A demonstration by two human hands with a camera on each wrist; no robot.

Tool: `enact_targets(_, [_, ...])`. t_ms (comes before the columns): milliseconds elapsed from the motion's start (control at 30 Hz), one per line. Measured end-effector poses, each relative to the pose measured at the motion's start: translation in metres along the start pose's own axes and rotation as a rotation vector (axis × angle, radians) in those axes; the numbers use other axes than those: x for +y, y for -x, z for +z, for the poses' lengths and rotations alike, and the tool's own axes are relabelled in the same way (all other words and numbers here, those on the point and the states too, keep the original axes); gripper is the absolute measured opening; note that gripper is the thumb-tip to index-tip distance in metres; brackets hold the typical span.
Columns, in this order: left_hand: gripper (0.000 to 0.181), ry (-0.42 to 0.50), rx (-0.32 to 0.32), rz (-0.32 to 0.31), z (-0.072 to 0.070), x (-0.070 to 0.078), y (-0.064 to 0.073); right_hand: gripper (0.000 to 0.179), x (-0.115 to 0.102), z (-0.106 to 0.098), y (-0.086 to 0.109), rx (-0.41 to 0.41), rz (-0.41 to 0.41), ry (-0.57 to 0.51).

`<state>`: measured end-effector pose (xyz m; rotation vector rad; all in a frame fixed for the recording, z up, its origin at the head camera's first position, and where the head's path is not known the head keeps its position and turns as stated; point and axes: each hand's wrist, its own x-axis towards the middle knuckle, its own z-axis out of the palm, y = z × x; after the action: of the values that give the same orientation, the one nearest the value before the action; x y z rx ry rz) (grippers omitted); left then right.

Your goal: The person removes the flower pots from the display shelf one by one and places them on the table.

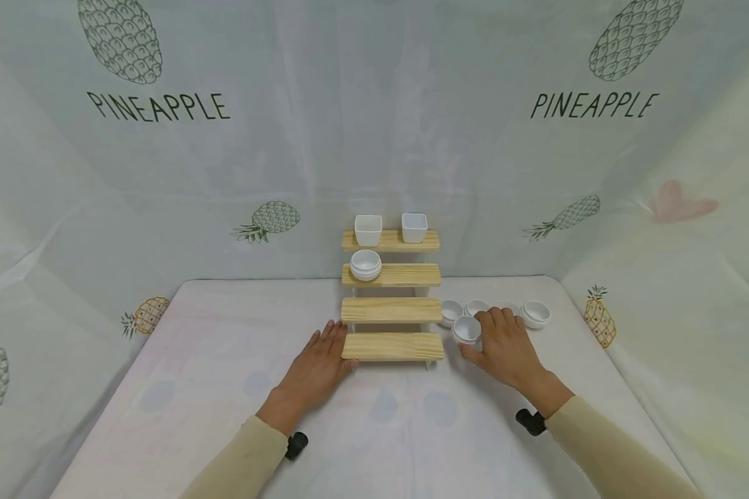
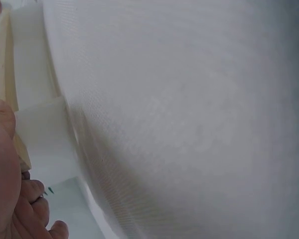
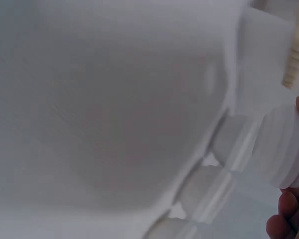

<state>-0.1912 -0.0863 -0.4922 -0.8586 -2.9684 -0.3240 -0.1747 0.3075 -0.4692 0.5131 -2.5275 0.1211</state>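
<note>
A tiered wooden stand [image 1: 392, 346] with white supports stands mid-table. My left hand [image 1: 317, 366] grips the left end of its lowest board, thumb [image 2: 2, 119] at the front edge and fingers along the side. My right hand [image 1: 505, 346] pinches a small round white bowl [image 1: 467, 328] between thumb and fingers, just right of the stand. In the right wrist view this bowl [image 3: 279, 147] appears tilted, its ridged side showing. Behind it, more white bowls [image 1: 535, 314] sit in a row on the table, partly hidden by my right hand.
Two square white cups [image 1: 368, 231] stand on the top board. A round white bowl [image 1: 365, 266] sits at the left of the second board. A pale cloth [image 1: 212, 416] covers the table, and a pineapple-printed curtain [image 1: 374, 138] hangs behind it.
</note>
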Motion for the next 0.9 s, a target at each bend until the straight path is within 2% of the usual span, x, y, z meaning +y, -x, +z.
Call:
enact_targets(200, [0.08, 0.003, -0.005, 0.0, 0.0, 0.0, 0.0, 0.058, -0.003, 0.016, 0.011, -0.078, 0.026, -0.005])
enact_targets(367, [0.082, -0.005, -0.023, -0.012, 0.001, -0.001, 0.0, 0.056, -0.006, 0.022, 0.014, -0.133, 0.039, -0.018])
enact_targets(467, [0.081, 0.001, -0.011, -0.008, 0.001, -0.001, 0.0, 0.056, -0.009, 0.024, 0.014, -0.156, 0.044, -0.021])
enact_targets(633, [0.081, -0.004, -0.01, -0.008, 0.002, -0.001, 0.0, 0.054, -0.011, 0.028, 0.016, -0.167, 0.042, -0.024])
enact_targets(900, [0.081, 0.002, -0.016, -0.012, 0.001, -0.001, 0.0, 0.052, -0.014, 0.029, 0.018, -0.134, 0.024, -0.018])
